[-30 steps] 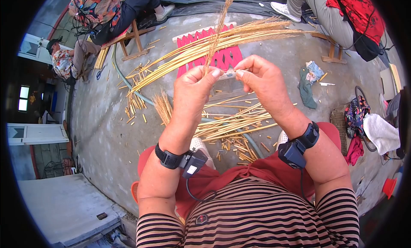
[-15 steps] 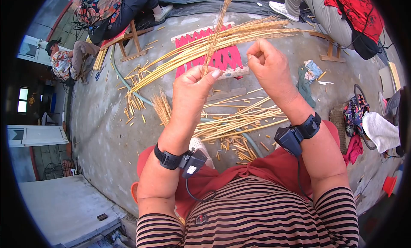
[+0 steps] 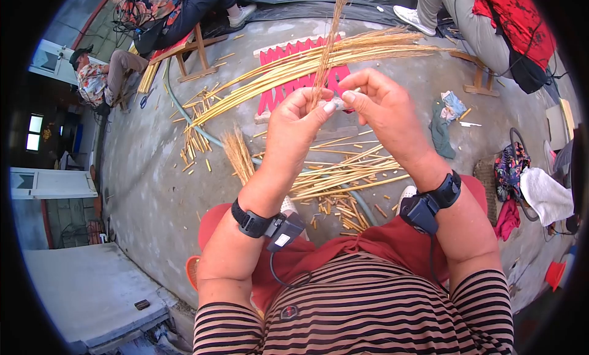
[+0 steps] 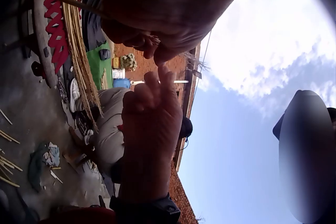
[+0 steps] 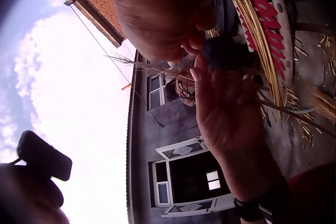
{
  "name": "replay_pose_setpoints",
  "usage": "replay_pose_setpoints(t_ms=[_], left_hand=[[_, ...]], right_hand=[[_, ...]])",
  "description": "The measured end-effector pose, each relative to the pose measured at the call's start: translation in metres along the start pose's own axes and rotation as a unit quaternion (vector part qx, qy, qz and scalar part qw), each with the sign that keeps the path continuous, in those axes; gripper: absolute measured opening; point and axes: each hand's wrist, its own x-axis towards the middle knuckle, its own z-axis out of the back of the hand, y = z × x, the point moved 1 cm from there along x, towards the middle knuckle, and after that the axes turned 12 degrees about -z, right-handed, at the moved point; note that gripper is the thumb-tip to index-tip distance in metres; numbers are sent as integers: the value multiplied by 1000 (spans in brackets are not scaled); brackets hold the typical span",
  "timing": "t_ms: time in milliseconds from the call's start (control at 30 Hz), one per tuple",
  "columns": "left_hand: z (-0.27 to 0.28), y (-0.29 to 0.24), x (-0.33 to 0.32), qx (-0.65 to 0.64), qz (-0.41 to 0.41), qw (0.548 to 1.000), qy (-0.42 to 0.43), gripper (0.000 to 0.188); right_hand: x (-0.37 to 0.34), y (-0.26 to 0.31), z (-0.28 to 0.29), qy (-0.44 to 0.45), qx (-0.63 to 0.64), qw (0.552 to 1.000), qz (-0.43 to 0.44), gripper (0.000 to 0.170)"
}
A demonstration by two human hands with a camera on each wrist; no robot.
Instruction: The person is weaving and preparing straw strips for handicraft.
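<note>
My left hand (image 3: 294, 125) pinches a dry, feathery reed plume (image 3: 328, 45) between thumb and fingers, its brushy top rising away from me. In the right wrist view the thin stalk (image 5: 302, 120) runs out behind that hand. Close beside it, my right hand (image 3: 392, 116) has thumb and forefinger bent toward the plume, tips near the left thumb. In the left wrist view the right fingers (image 4: 165, 74) reach up to the left hand; whether they pinch a strand I cannot tell. Beyond the hands, long yellow stalks with plumes (image 3: 276, 75) lie across a low stool with red webbing (image 3: 288, 91).
More stalks (image 3: 350, 177) and short cut pieces (image 3: 350, 217) lie on the concrete floor by my feet, with a plume bundle (image 3: 238, 156) left of them. A hose (image 3: 211, 138) crosses the floor. A rag (image 3: 440, 131) lies right. Other people (image 3: 512, 36) sit around.
My right hand drew away to the right from the plume, then came back beside the left hand. The left hand keeps its hold and has shifted slightly right with the plume.
</note>
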Motion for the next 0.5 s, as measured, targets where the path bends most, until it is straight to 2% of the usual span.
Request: replay_pose_setpoints(t_ms=[67,167,267,467,500], left_hand=[[-7,1,-1,9,-3,1000,17,25],[-14,7,-2,35,-13,998,42,26],[-13,16,-2,63,-2,994,89,26],[-16,13,-4,-129,34,988,72,29],[-15,14,-4,-124,31,989,77,29]], right_hand=[[4,2,0,28,24,999,-34,13],[10,1,-1,7,37,999,11,12],[11,2,4,30,55,998,5,10],[10,1,10,30,28,999,13,8],[10,0,10,34,28,999,12,8]])
